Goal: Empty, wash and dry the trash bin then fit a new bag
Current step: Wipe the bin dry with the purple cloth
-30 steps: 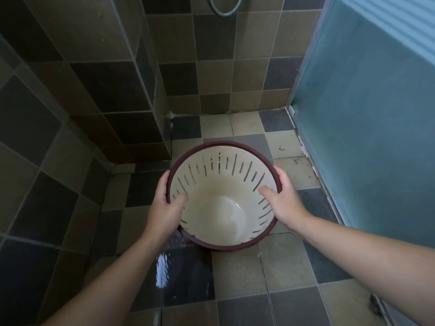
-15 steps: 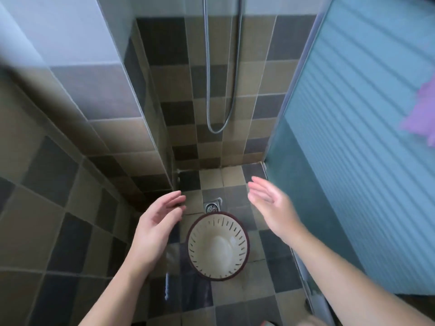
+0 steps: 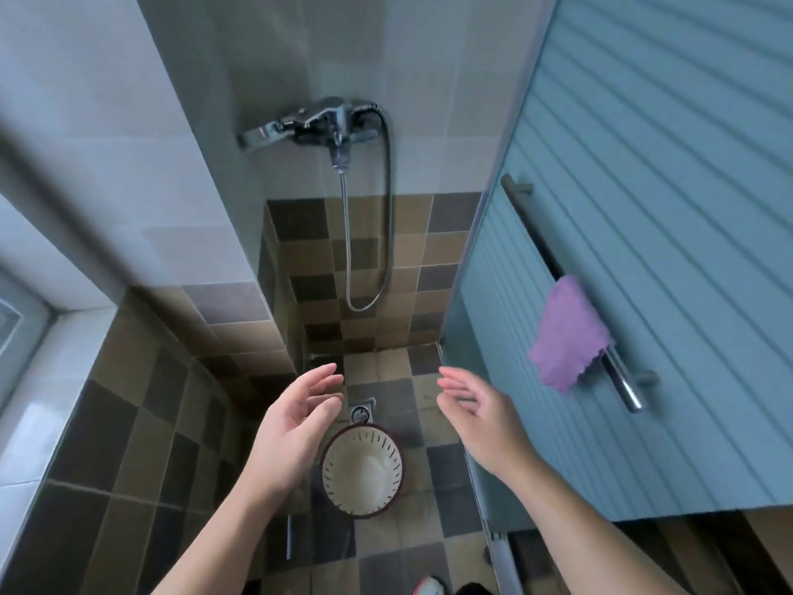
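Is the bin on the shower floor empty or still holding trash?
Empty. The bin stands upright on the tiled floor, its pale inside bare to the bottom, with no bag or trash showing.

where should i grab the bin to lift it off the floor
By the dark rim, from straight above with a hand on each side. The bin stands upright and open, its round wall is slotted, no handle shows, and both the left hand and right hand are free.
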